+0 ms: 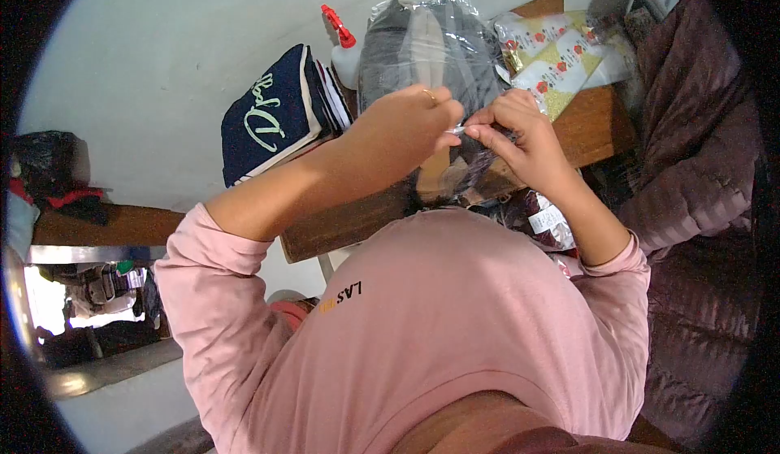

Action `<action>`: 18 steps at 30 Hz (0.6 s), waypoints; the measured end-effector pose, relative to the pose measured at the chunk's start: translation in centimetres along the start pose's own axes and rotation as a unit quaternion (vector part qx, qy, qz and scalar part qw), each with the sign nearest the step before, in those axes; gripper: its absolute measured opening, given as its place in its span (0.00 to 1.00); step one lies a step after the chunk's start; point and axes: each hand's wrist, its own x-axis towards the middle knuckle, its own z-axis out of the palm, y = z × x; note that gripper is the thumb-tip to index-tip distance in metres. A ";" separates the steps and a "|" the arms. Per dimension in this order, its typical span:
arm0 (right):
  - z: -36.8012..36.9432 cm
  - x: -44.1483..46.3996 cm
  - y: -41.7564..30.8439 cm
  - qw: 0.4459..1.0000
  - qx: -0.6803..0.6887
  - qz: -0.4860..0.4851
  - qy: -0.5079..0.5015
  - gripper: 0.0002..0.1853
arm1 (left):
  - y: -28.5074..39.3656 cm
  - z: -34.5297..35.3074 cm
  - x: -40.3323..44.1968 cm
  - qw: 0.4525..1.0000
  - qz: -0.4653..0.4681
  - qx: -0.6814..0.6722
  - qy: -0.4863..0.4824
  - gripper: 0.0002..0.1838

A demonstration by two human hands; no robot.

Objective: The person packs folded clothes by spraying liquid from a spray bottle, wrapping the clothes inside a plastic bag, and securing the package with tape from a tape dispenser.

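My left hand (414, 125), with a ring on one finger, is closed with its thumb and fingers pinched together. Close beside it my right hand (520, 133) pinches too, thumb against forefinger. Between the fingertips of both hands runs a small, thin whitish strip (457, 130); its kind is too small to make out. Just beyond and below the hands lies a clear plastic bag (435, 43) with dark grey folded cloth and a beige piece inside. The hands hide part of this bag.
Left of the bag are folded navy garments (268, 117) and a white bottle with a red spray top (348, 52). Patterned plastic packets (561, 56) lie at the right on a wooden table (597, 129). Dark brown quilted fabric (699, 129) hangs at far right.
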 end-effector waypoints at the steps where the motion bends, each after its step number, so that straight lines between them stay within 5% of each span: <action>1: 0.0 -0.2 -0.3 0.999 -0.045 -0.007 0.026 0.10 | -0.3 0.0 -0.2 0.999 -0.016 -0.041 0.001 0.12; 4: 0.8 -1.3 -0.6 0.985 -0.141 -0.027 0.093 0.11 | 0.0 -1.4 -0.1 0.966 -0.180 -0.164 -0.084 0.11; 7: 1.8 -1.5 0.8 0.996 -0.065 0.018 0.056 0.10 | 0.1 -1.2 -0.2 0.946 -0.208 -0.238 -0.074 0.10; 10: 2.0 0.0 2.3 0.999 -0.001 -0.003 0.048 0.11 | -0.6 -0.8 -0.5 0.920 -0.259 -0.289 -0.057 0.11; 13: 0.5 2.3 5.0 0.999 0.041 -0.021 0.026 0.16 | -0.7 1.4 -0.4 0.911 -0.267 -0.309 0.062 0.13; 16: -0.5 2.8 7.6 0.997 0.068 -0.027 -0.019 0.15 | 1.7 1.7 1.4 0.966 -0.219 -0.099 0.093 0.16; 18: -0.9 2.9 8.6 0.996 0.068 -0.035 -0.036 0.16 | 1.4 1.8 1.3 0.981 -0.062 0.177 0.055 0.18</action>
